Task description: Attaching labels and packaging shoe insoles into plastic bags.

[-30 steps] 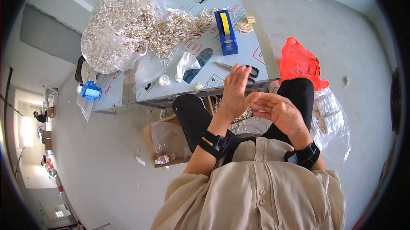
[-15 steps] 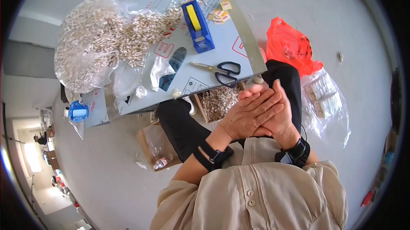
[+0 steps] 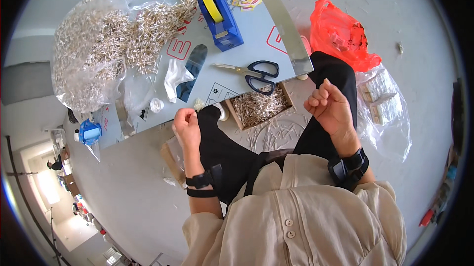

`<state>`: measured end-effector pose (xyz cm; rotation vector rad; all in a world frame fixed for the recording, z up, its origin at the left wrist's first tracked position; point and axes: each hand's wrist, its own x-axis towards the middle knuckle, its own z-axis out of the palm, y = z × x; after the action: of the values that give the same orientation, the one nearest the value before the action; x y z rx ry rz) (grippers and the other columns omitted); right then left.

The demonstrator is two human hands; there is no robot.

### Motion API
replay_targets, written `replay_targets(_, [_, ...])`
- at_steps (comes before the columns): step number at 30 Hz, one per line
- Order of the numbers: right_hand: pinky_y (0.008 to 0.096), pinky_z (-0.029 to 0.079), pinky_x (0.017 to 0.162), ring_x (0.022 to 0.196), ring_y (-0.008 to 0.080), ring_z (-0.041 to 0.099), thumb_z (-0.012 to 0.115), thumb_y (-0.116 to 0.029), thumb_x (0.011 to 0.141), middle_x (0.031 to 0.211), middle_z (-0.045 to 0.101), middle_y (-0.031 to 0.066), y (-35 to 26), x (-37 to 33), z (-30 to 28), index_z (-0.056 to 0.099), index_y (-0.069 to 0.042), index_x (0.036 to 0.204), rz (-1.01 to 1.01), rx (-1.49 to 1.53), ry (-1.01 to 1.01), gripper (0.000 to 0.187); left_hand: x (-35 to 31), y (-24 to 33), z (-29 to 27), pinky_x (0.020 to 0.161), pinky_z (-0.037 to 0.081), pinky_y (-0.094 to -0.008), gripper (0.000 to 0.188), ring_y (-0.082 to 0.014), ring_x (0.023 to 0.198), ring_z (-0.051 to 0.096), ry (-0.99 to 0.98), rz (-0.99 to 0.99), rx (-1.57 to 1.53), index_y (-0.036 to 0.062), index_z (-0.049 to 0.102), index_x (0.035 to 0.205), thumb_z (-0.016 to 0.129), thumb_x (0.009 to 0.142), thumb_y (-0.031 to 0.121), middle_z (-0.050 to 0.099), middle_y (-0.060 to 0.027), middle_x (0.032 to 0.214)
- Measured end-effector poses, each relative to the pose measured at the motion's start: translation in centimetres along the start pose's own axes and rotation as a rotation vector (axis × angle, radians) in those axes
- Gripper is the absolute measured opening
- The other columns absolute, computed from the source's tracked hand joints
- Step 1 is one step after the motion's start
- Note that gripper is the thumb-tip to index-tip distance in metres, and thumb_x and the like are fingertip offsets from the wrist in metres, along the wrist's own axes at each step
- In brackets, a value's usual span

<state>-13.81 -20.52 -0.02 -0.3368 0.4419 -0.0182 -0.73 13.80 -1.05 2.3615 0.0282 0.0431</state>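
- Two bare hands rest apart, apparently between grips: the left hand (image 3: 187, 128) curls near a small off-white lump (image 3: 199, 104) at the table's near edge, its hold hidden; the right hand (image 3: 334, 113) is half open, seemingly empty.
- Grasping anything would call for wider fingers.
- Between them: a brown cardboard box (image 3: 289, 94) of thin sticks.
- Farther: dark-handled steel scissors (image 3: 250, 72) on the smooth, pale-blue table (image 3: 272, 15).
- Far left: a bulging clear plastic bag (image 3: 74, 61).
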Motion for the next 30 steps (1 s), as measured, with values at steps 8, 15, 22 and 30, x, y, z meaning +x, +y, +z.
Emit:
replay_targets(8, [0.0377, 0.045, 0.072, 0.065, 0.0200, 0.050, 0.046, -0.026, 0.094, 0.061, 0.046, 0.0031, 5.2, 1.0, 1.7, 0.047, -0.008, 0.067, 0.241, -0.174, 0.107, 0.033, 3.5, -2.7, 1.5, 0.066, 0.048, -0.0290, 0.022, -0.0179, 0.071, 0.060, -0.086, 0.077, 0.244, -0.0016, 0.063, 0.091, 0.069, 0.069, 0.000, 0.062, -0.0105, 0.082])
replay_targets(15, [0.0336, 0.050, 0.061, 0.059, 0.0184, 0.058, 0.056, -0.022, 0.089, 0.064, 0.055, 0.0031, 10.1, 4.0, 3.6, 0.055, -0.007, 0.069, 0.374, -0.362, 0.086, 0.026, 5.0, -4.3, 2.0, 0.068, 0.048, -0.0367, 0.015, -0.0277, 0.074, 0.059, -0.259, -0.020, 0.059, -0.0008, 0.062, 0.083, 0.068, 0.069, 0.000, 0.059, -0.0122, 0.078])
replay_targets(22, [0.0289, 0.051, 0.057, 0.062, 0.0147, 0.060, 0.058, -0.022, 0.087, 0.068, 0.058, 0.0031, 15.9, 7.8, 5.9, 0.058, -0.005, 0.077, 0.425, -0.751, 0.096, 0.020, 3.7, -4.5, 2.7, 0.064, 0.045, -0.0358, 0.003, -0.0302, 0.068, 0.056, -0.095, 0.305, 0.116, -0.0005, 0.057, 0.079, 0.060, 0.077, -0.001, 0.058, -0.0149, 0.076])
replay_targets(30, [0.0279, 0.049, 0.057, 0.062, 0.0143, 0.060, 0.059, -0.019, 0.085, 0.072, 0.061, 0.0044, 19.7, 9.0, 5.3, 0.060, -0.004, 0.081, 0.548, -0.774, 0.078, 0.015, 2.6, -4.6, 3.8, 0.066, 0.046, -0.0405, 0.007, -0.0344, 0.072, 0.058, 0.056, -0.090, 0.033, 0.0003, 0.052, 0.077, 0.060, 0.077, 0.002, 0.059, -0.0158, 0.075])
